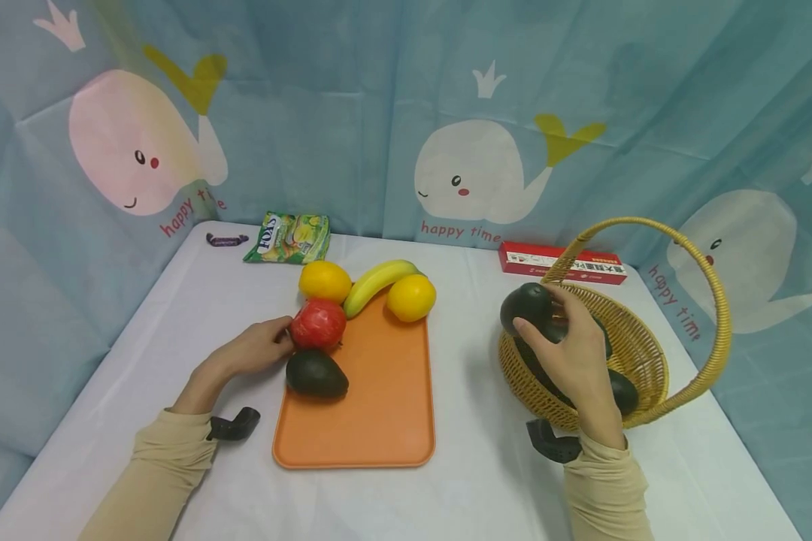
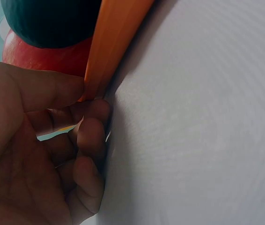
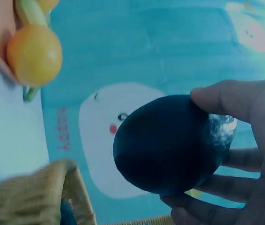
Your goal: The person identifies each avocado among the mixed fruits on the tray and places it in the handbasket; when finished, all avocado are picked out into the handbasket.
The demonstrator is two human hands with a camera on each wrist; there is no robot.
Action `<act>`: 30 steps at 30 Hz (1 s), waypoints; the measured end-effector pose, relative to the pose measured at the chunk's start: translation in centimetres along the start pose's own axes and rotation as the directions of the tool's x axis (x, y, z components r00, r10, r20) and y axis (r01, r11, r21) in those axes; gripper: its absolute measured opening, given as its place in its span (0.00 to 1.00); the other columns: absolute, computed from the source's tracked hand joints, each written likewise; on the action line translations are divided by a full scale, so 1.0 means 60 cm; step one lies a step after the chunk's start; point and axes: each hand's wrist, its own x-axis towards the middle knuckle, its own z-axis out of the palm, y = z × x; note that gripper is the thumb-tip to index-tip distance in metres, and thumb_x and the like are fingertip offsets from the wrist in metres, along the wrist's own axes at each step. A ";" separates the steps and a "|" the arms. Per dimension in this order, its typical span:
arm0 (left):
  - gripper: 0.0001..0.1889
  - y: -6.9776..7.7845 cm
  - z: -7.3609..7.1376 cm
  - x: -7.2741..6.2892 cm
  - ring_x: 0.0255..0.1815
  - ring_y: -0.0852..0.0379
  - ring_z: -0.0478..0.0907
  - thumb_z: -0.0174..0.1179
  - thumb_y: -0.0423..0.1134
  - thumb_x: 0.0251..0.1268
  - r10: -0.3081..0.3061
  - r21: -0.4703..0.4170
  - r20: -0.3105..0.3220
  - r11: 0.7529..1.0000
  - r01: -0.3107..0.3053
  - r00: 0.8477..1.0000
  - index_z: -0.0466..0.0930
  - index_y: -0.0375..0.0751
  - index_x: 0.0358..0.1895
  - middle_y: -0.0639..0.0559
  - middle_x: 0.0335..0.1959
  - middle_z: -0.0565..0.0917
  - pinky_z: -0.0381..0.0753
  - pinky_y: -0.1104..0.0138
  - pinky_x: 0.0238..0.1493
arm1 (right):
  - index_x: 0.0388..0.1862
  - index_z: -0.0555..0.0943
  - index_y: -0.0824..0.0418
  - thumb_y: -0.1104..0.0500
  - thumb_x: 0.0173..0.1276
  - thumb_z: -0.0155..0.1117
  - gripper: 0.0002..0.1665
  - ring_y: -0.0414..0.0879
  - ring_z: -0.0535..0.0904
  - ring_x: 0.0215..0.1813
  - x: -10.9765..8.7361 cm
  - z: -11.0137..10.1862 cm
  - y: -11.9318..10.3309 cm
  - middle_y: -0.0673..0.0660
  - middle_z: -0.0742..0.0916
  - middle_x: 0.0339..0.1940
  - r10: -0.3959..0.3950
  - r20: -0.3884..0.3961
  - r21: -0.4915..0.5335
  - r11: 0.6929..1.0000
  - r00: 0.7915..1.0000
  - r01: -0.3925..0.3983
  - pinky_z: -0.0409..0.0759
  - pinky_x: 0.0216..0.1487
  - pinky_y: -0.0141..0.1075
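My right hand (image 1: 577, 349) grips a dark green avocado (image 1: 524, 304) over the left side of a wicker basket (image 1: 524, 383). The right wrist view shows thumb and fingers around that avocado (image 3: 165, 145). More dark fruit, including one avocado (image 1: 624, 392), lies inside the basket. At the upper left edge of an orange tray (image 1: 365, 421), my left hand (image 1: 257, 349) pinches the rim between thumb and curled fingers, as seen in the left wrist view. Beside that hand, a red pomegranate (image 1: 318, 324) and another avocado (image 1: 316, 374) sit on the tray's left side.
Two yellow fruits (image 1: 325, 282) and a banana (image 1: 379, 282) lie along the tray's far end. Behind are a green candy bag (image 1: 291, 238), a purple wrapped candy (image 1: 226, 240) and a red box (image 1: 562, 263). The basket's tall handle (image 1: 720, 330) arches up on the right.
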 end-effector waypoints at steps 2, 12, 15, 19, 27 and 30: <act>0.05 0.000 0.000 0.000 0.33 0.54 0.71 0.50 0.36 0.64 -0.006 -0.001 0.003 1.000 0.006 1.000 0.73 0.40 0.39 0.50 0.28 0.75 0.69 0.64 0.36 | 0.68 0.68 0.58 0.47 0.62 0.69 0.39 0.59 0.77 0.58 0.000 -0.004 0.008 0.63 0.79 0.60 0.045 0.010 -0.031 0.999 0.999 -0.045 0.77 0.55 0.56; 0.05 -0.002 0.000 0.002 0.34 0.54 0.71 0.49 0.35 0.65 0.001 0.009 0.012 1.000 -0.001 1.000 0.72 0.39 0.40 0.50 0.29 0.76 0.70 0.63 0.38 | 0.71 0.64 0.60 0.42 0.65 0.63 0.42 0.66 0.77 0.60 0.008 -0.004 0.030 0.68 0.78 0.63 0.161 0.089 -0.221 0.965 0.983 -0.139 0.75 0.55 0.62; 0.05 -0.003 -0.001 0.001 0.34 0.54 0.71 0.50 0.35 0.65 0.000 0.011 0.010 1.000 0.000 1.000 0.72 0.40 0.39 0.50 0.29 0.76 0.69 0.63 0.37 | 0.72 0.62 0.59 0.42 0.66 0.62 0.42 0.69 0.75 0.61 0.009 -0.002 0.030 0.69 0.76 0.65 0.172 0.110 -0.256 0.957 0.979 -0.139 0.72 0.56 0.65; 0.05 -0.001 -0.001 0.000 0.35 0.54 0.71 0.50 0.36 0.66 -0.005 0.014 0.013 1.000 0.005 1.000 0.73 0.40 0.40 0.50 0.29 0.76 0.69 0.63 0.37 | 0.72 0.62 0.59 0.41 0.66 0.61 0.42 0.69 0.74 0.62 0.008 -0.003 0.031 0.69 0.76 0.66 0.183 0.119 -0.261 0.954 0.976 -0.148 0.72 0.56 0.65; 0.05 0.000 -0.003 0.002 0.34 0.54 0.71 0.51 0.35 0.65 0.025 0.012 0.001 1.000 -0.025 1.000 0.73 0.39 0.39 0.50 0.28 0.76 0.69 0.64 0.36 | 0.73 0.61 0.59 0.41 0.67 0.60 0.43 0.69 0.75 0.61 0.008 -0.005 0.030 0.70 0.75 0.67 0.181 0.151 -0.267 0.954 0.972 -0.136 0.72 0.56 0.65; 0.04 0.000 -0.003 0.001 0.33 0.55 0.71 0.51 0.35 0.65 0.024 0.010 0.002 1.000 -0.024 1.000 0.73 0.40 0.39 0.50 0.28 0.75 0.69 0.64 0.36 | 0.74 0.60 0.60 0.41 0.67 0.61 0.43 0.69 0.73 0.63 0.010 -0.002 0.029 0.70 0.74 0.67 0.179 0.161 -0.267 0.955 0.971 -0.132 0.71 0.57 0.66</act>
